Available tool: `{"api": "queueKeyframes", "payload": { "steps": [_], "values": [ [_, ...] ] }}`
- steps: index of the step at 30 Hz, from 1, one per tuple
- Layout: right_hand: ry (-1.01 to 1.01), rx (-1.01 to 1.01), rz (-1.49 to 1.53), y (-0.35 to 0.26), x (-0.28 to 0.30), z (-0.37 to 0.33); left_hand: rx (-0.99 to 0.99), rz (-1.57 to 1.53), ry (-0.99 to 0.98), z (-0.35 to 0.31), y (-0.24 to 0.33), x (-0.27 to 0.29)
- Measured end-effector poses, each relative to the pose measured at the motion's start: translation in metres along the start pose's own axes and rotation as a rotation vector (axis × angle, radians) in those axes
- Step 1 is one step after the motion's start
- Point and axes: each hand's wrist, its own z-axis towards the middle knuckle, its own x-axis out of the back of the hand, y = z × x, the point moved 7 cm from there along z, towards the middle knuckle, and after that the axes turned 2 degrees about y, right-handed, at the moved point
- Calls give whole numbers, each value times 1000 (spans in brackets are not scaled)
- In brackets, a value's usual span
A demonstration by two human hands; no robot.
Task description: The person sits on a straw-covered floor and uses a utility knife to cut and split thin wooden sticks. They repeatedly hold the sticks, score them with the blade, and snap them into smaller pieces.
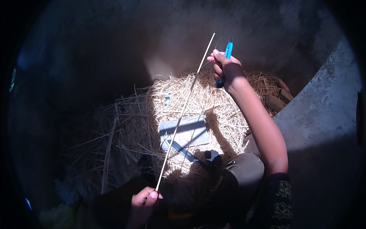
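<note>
Left hand point(146, 199) pinching stick point(187, 104) low; right hand point(228, 66) gripping blue cutter point(228, 50) near stick's top; slab point(195, 133) on straw point(173, 84) below.

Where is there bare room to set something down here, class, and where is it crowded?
Bare: the grey surface beside the right forearm and bricks, though I can't tell if it's level; also the slab's right part, between stick and straw. Crowded: its lower left, where the tool lies.
</note>
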Motion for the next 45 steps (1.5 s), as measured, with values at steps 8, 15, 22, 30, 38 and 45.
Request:
{"api": "queueKeyframes", "payload": {
  "steps": [8,15,22,30,38,45],
  "values": [
    [-206,-13,-489,6,-56,-98,7,-202,128,-17,4,16],
    [-672,263,-1333,27,-100,-200,72,-488,3,-23,6,9],
    [-565,803,-1154,52,-84,-228,195,-621,-74,-32,-20,-37],
    [-435,378,-1457,80,-66,-238,-20,-344,-95,-27,-10,-51],
    [-640,964,-1345,83,-73,-264,-56,-303,-57,-20,-19,-55],
    [-349,1417,-1393,70,-81,-245,-123,-112,26,-23,-29,-52]
  ]
}}
